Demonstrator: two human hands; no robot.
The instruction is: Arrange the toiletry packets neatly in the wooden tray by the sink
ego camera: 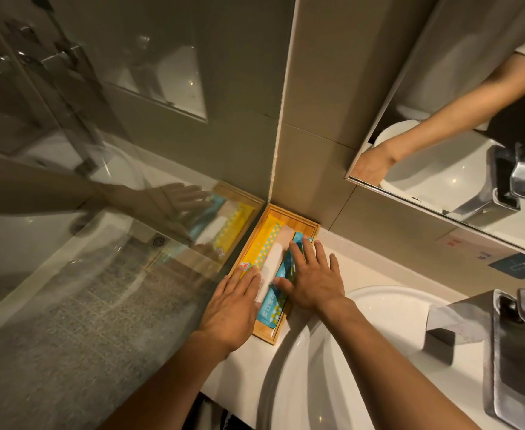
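A wooden tray [306, 227] sits in the corner of the counter, between a glass partition and the tiled wall. Three packets lie side by side in it: a yellow packet [262, 243] on the left, a white packet [274, 257] in the middle, a blue packet [272, 307] on the right. My left hand [231, 308] lies flat with spread fingers over the tray's near left end, fingertips on the yellow and white packets. My right hand [312, 277] rests flat on the blue packet and the tray's right rim. Neither hand grips anything.
A white basin [348, 367] takes up the counter right of the tray, with a chrome faucet [509, 352] at the far right. The glass partition [100, 243] stands close on the left. A mirror [459, 144] hangs above the counter on the right wall.
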